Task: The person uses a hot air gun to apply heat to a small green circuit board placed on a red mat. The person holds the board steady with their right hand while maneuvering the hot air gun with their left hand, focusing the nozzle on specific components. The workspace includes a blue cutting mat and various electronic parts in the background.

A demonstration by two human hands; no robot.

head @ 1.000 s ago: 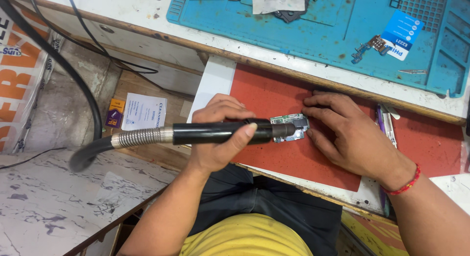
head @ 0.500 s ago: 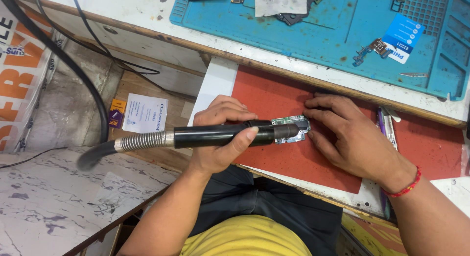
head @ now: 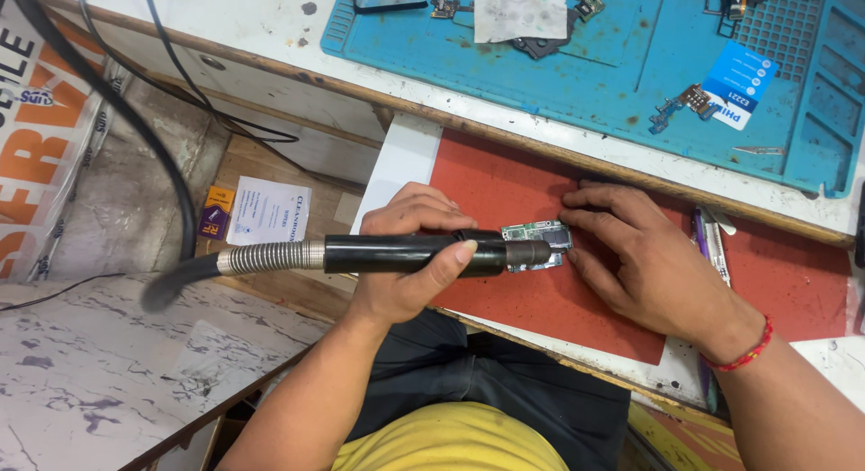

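My left hand (head: 405,255) had slid the black wand (head: 423,253) rightward over the small board (head: 539,239), grip clamped; right hand (head: 649,264) pinned it, fingers together; work unfinished

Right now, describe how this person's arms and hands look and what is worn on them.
Both forearms are bare, with no sleeves or gloves in view. The right hand has a thin red thread band at the wrist, with a small pale patch on it. The left hand shows no ring, watch or band. Nails look short and unpainted.
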